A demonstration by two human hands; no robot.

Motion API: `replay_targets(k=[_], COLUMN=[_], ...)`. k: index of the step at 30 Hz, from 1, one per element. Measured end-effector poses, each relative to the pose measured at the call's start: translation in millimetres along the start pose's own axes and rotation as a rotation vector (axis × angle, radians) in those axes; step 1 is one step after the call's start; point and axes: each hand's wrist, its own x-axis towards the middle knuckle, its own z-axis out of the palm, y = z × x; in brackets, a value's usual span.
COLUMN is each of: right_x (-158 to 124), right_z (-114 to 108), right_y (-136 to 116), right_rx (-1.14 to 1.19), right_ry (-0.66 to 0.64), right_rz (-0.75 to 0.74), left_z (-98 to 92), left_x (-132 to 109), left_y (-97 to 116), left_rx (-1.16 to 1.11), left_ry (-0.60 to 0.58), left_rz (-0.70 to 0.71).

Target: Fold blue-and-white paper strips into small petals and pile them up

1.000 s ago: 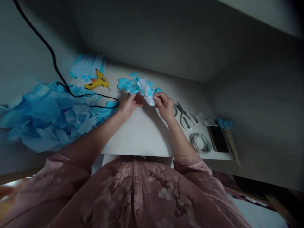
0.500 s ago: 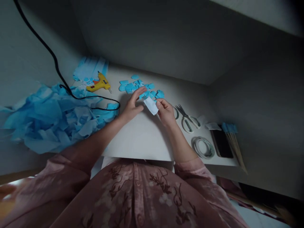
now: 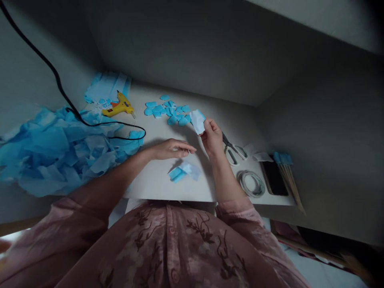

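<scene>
My right hand point(image 3: 212, 138) pinches a small cut piece of mask fabric point(image 3: 198, 121), mostly white with a blue edge, and holds it above the table. To its left, my left hand point(image 3: 173, 149) is open, with its fingers stretched out towards the right. Just below the left hand are loose blue and white fabric scraps point(image 3: 177, 174), partly blurred. Beyond both hands lies a scatter of small blue cut pieces point(image 3: 172, 110).
A heap of blue and white fabric point(image 3: 69, 148) fills the left side. Behind it are stacked face masks point(image 3: 108, 86) and a yellow glue gun point(image 3: 120, 106) with a black cord point(image 3: 57, 76). Scissors point(image 3: 232, 150), tape rolls point(image 3: 252, 184), a phone point(image 3: 273, 178) and blue-tipped sticks point(image 3: 289, 176) lie right.
My left hand has moved back towards me and away from the held fabric. Blue and white scraps now show beneath it. My right hand has lifted its piece slightly away from me.
</scene>
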Motion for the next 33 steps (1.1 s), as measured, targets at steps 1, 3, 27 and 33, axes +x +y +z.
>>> replay_targets(k=[1,3,27,33], right_x=[-1.0,-3.8,-19.7,-12.7], right_z=[1.8,5.8,21.3,18.2], right_y=[2.0,5.3,12.8,11.9], right_rx=[-0.052,-0.114,-0.391,-0.164], right_ry=[-0.014,-0.036,-0.094,-0.107], right_rz=[-0.005,-0.012,-0.082,0.070], left_z=[0.9,0.5,-1.9,-4.5], left_x=[1.1,4.8,11.7,10.7], left_y=[-1.1,-5.1,-3.7,-1.1], left_rx=[0.031,0.038,-0.125,-0.159], left_ry=[0.031,0.223,0.708,0.778], left_rz=[0.017,0.040,0.051,0.072])
